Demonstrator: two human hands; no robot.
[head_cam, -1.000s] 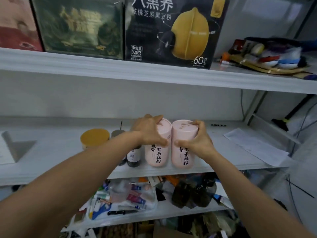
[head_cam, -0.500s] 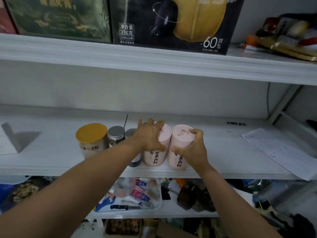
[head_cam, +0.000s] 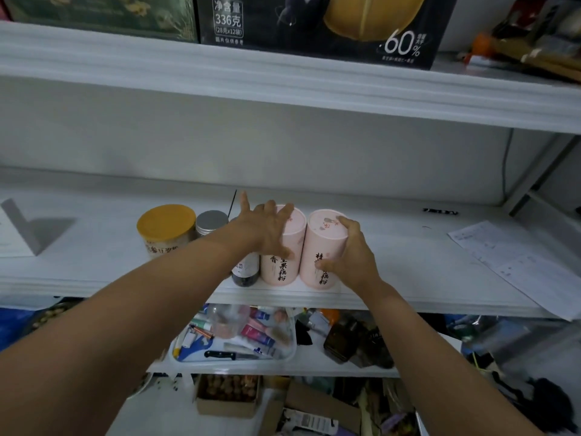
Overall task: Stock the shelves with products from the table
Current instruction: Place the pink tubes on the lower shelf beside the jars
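Nearest, at the bottom edge: two bare forearms reach up and forward from the lower corners. Between them is floor clutter, with an open cardboard box (head_cam: 226, 394) of brown nuts.

Lower shelf (head_cam: 314, 368): a clear tray (head_cam: 232, 362) holds tubes and a black-handled knife (head_cam: 220, 354). Dark bottles (head_cam: 339, 341) lie just right of the tray.

Middle shelf (head_cam: 408, 262), front edge: two pink canisters stand upright side by side, very close; cannot tell if they touch. Both carry black vertical lettering.
- Left pink canister (head_cam: 279, 265): the left grip (head_cam: 267, 229) lies over its lid and upper side. Fingers are spread and straight, the thumb is flat on the front of the canister, and nothing is clasped.
- Right pink canister (head_cam: 314, 247): the right grip (head_cam: 352, 256) is clamped on it, with fingers curled over the lid rim and the thumb pressed on the front label.

Just left of the left canister is a small dark jar (head_cam: 245, 272), partly hidden by the left wrist. Behind it stands a silver-lidded jar (head_cam: 211, 220). Left again is a yellow-lidded can (head_cam: 166, 228), close beside the silver lid. Far left on the same shelf is a grey angled piece (head_cam: 34, 228); what it is, cannot tell. Well to the right, a printed paper sheet (head_cam: 515, 265) lies flat and overhangs the shelf edge.

Behind is a plain pale back wall.

Upper shelf (head_cam: 283, 86), farthest: a black box (head_cam: 314, 26) marked "336" and "60%" carries a yellow shape. A dark green box (head_cam: 100, 14) stands beside it on the left. Blurred packets (head_cam: 534, 45) are piled at the right end.
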